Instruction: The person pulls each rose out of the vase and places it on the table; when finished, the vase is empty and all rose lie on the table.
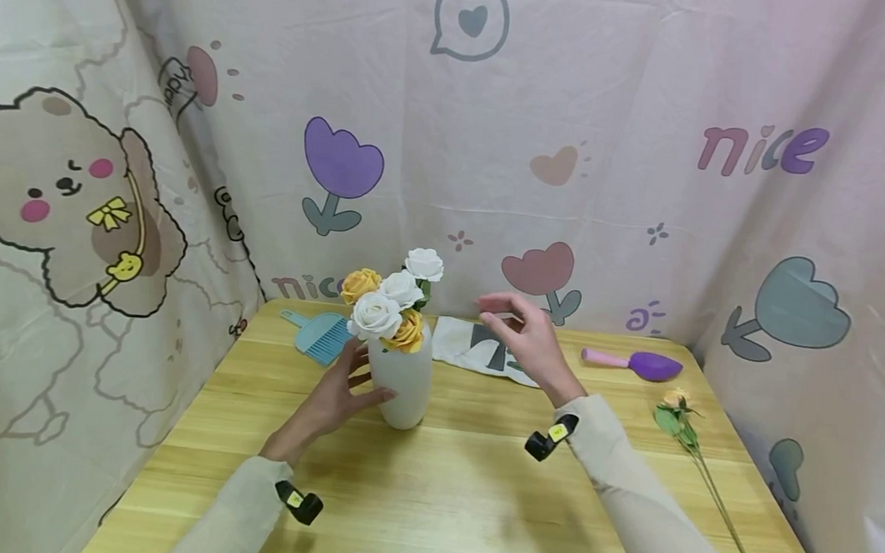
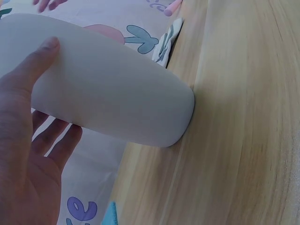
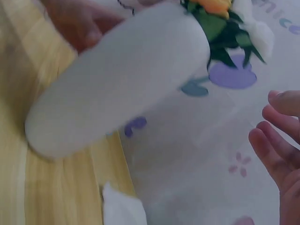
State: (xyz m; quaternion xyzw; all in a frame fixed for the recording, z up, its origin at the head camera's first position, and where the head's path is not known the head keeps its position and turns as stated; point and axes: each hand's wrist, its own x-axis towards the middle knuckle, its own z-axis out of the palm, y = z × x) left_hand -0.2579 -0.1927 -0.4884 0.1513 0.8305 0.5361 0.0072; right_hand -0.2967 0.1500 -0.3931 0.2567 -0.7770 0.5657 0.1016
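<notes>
A tall white vase (image 1: 404, 389) stands upright on the wooden table, holding white roses (image 1: 376, 315) and yellow roses (image 1: 361, 286). My left hand (image 1: 334, 396) grips the vase from its left side, thumb across the front and fingers behind; the left wrist view shows the thumb (image 2: 40, 61) lying on the smooth wall. To the right of the flowers my right hand (image 1: 524, 335) is raised in the air, fingers loosely bent with nothing between them. Green leaves (image 3: 225, 42) show at the vase's mouth in the right wrist view.
Behind the vase lie a light blue dustpan (image 1: 324, 337) on the left and a folded patterned cloth (image 1: 460, 342) on the right. Farther right are a purple scoop (image 1: 654, 367) with a pink handle and a single pale rose (image 1: 685, 431) with a long stem. Printed curtains (image 1: 449, 143) enclose the table.
</notes>
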